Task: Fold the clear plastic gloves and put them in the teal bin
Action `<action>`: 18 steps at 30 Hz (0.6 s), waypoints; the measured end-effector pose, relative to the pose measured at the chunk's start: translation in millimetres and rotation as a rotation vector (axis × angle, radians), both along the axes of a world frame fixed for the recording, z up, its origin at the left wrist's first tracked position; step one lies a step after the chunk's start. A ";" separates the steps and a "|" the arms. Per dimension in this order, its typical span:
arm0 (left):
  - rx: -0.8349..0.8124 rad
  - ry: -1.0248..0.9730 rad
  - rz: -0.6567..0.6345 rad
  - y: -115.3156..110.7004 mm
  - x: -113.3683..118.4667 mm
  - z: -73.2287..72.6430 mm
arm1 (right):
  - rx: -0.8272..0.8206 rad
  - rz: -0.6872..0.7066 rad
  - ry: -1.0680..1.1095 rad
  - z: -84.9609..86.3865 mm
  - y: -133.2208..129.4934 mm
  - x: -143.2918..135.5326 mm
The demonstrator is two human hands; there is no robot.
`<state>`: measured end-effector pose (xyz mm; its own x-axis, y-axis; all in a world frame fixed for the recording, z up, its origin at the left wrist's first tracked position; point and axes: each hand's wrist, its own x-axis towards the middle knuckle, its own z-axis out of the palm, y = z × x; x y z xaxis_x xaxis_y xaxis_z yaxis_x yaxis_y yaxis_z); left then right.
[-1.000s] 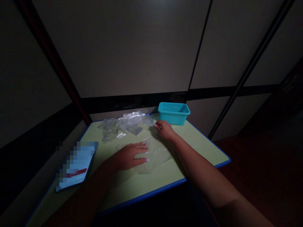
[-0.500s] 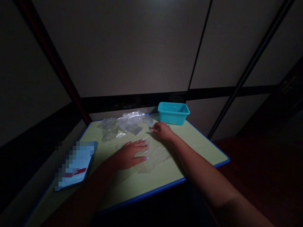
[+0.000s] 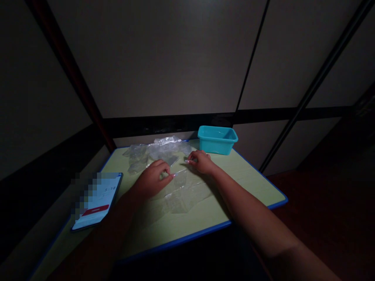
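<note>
A clear plastic bag (image 3: 183,195) lies spread on the pale yellow-green table (image 3: 252,183). My left hand (image 3: 154,177) is closed, its thumb and fingers pinching the bag's left part near the upper edge. Across from it, my right hand (image 3: 200,161) is pinched at the far edge of the same bag; the film between its fingertips is hard to see. Behind my hands lies a crumpled heap of clear plastic bags (image 3: 164,149).
A turquoise plastic basket (image 3: 216,146) stands at the table's back right corner. On the left lies a tablet or phone (image 3: 101,199) with a lit screen, partly blurred out. Cabinet panels (image 3: 175,58) rise right behind the table.
My left hand has gone from lying flat with spread fingers on the bag to a pinch, lifting slightly. My right hand stays in nearly the same place. The view has shifted slightly.
</note>
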<state>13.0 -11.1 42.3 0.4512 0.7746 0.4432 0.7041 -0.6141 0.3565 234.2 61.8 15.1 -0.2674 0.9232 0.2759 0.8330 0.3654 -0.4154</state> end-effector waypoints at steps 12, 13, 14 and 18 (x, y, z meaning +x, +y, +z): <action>-0.604 0.232 -0.614 -38.5 -13.5 36.6 | 0.098 -0.169 0.140 7.4 10.1 13.3; -0.632 0.280 -0.631 -40.6 -14.2 37.7 | 0.099 -0.176 0.142 7.3 10.5 13.5; -0.649 0.333 -0.633 -42.7 -13.6 38.4 | 0.098 -0.185 0.143 7.3 10.7 13.7; -0.675 0.450 -0.609 -46.9 -6.5 38.4 | 0.076 -0.203 0.106 9.0 10.2 14.2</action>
<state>6.4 -58.0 80.6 0.8699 0.3831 -0.3106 0.4932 -0.6814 0.5408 248.4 71.9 24.1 -0.0440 0.9306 0.3633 0.8457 0.2283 -0.4824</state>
